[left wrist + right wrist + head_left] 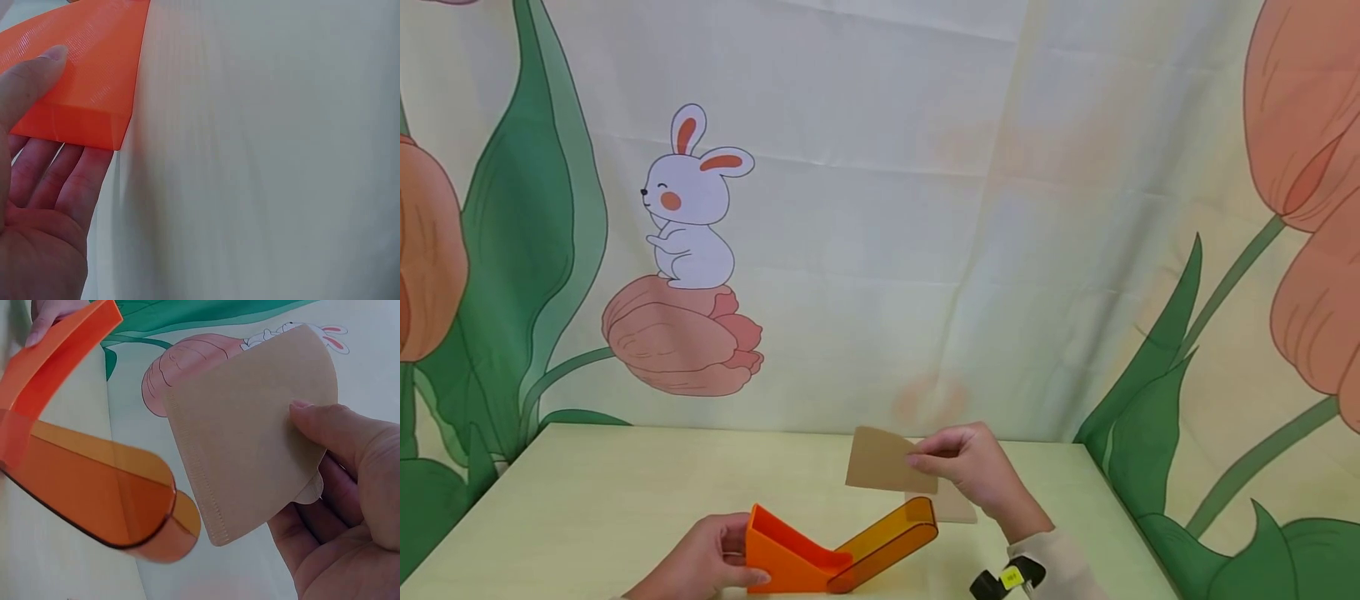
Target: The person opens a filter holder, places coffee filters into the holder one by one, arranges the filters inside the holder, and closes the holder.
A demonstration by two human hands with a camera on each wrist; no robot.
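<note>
My right hand (pixel 981 471) pinches a brown paper coffee filter (pixel 883 462) by its right side, held up over the table. In the right wrist view the filter (pixel 250 437) shows a crimped seam down one side and a rounded edge, thumb flat on its face. My left hand (pixel 703 554) grips the tall end of an orange plastic filter holder (pixel 790 567), thumb on one side and fingers on the other. Its see-through amber lid (pixel 887 542) stands swung open to the right, just below the held filter. The left wrist view shows only the holder's end (pixel 94 119).
Behind the amber lid, a flat stack of light brown paper (pixel 953 507) lies on the pale table (pixel 625 492). A printed cloth backdrop (pixel 865 250) with a rabbit and tulips hangs behind the table. A black strap device (pixel 1007 577) sits at the right wrist.
</note>
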